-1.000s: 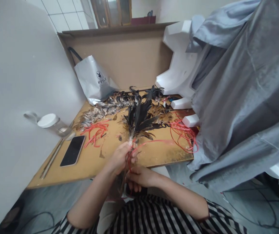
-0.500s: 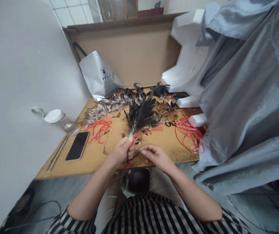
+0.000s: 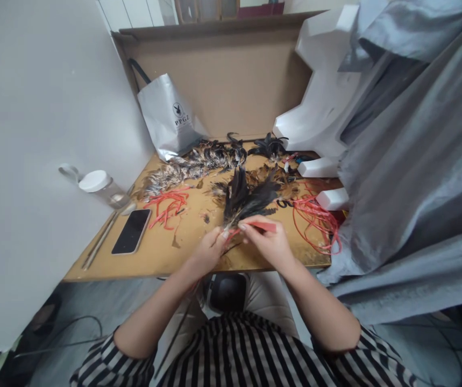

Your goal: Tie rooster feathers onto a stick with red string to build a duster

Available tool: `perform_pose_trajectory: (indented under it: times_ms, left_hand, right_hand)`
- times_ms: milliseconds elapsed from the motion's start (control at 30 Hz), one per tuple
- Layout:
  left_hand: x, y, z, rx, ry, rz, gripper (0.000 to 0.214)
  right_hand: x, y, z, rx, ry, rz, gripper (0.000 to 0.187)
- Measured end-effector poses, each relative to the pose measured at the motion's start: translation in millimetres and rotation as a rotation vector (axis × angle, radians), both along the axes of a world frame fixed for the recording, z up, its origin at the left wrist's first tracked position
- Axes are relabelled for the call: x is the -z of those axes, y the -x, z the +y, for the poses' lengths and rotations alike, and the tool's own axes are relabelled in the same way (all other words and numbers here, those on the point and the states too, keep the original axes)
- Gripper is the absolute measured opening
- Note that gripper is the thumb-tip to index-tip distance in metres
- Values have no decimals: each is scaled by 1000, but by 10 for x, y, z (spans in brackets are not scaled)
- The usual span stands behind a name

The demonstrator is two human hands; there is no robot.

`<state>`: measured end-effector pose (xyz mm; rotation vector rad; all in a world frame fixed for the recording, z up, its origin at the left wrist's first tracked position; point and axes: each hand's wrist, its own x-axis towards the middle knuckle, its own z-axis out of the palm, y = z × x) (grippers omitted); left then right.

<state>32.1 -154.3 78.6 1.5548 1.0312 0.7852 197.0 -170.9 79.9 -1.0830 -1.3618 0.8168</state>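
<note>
My left hand (image 3: 210,250) is closed around the lower stems of a bundle of dark feathers (image 3: 250,196), which fans out away from me over the table. At the base of the bundle my right hand (image 3: 271,244) pinches thumb and fingers together, close to the left fingertips. What lies in that pinch is too small to make out. A bit of red strip (image 3: 234,233) shows between the two hands. Thin stems hang below my left hand, partly hidden by it.
Loose feathers (image 3: 186,166) lie across the back of the table (image 3: 190,263). Red strips (image 3: 168,207) and a tangle of red cord (image 3: 315,226) flank the hands. Left are a phone (image 3: 132,231), sticks (image 3: 99,242), jar (image 3: 101,185) and silver bag (image 3: 168,118). White foam (image 3: 319,102) and grey cloth (image 3: 416,177) stand right.
My right hand has moved up and left to the feather bundle's base and closed in a pinch there. The bundle has tilted to the right. The view has shifted slightly.
</note>
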Motion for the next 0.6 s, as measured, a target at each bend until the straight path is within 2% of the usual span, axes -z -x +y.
perform_pose_trajectory:
  times_ms: [67, 133, 200, 300, 367, 433, 500, 600]
  left_hand:
    - [-3, 20, -2, -32, -125, 134, 28]
    - [-20, 38, -13, -17, -164, 221, 26]
    - [-47, 58, -40, 30, -173, 253, 25]
    - [-94, 87, -112, 123, -204, 305, 24]
    - [-121, 95, -169, 168, -230, 365, 23]
    - [-139, 90, -223, 196, -243, 395, 20]
    - [-155, 75, -270, 223, -239, 362, 17]
    - [-191, 63, -329, 274, -212, 305, 17]
  right_hand:
    - [-108, -76, 11, -38, -117, -238, 19]
    - [-264, -149, 28, -129, -218, -472, 18]
    - [-444, -194, 51, -231, -283, -673, 19]
    - [-670, -190, 119, -303, -326, -854, 19]
    - [-736, -159, 212, -366, -322, -877, 19]
    - [-721, -132, 351, -467, -277, -797, 16]
    - [-647, -123, 512, -623, -161, -661, 12]
    - [-482, -137, 700, -876, 99, -550, 14]
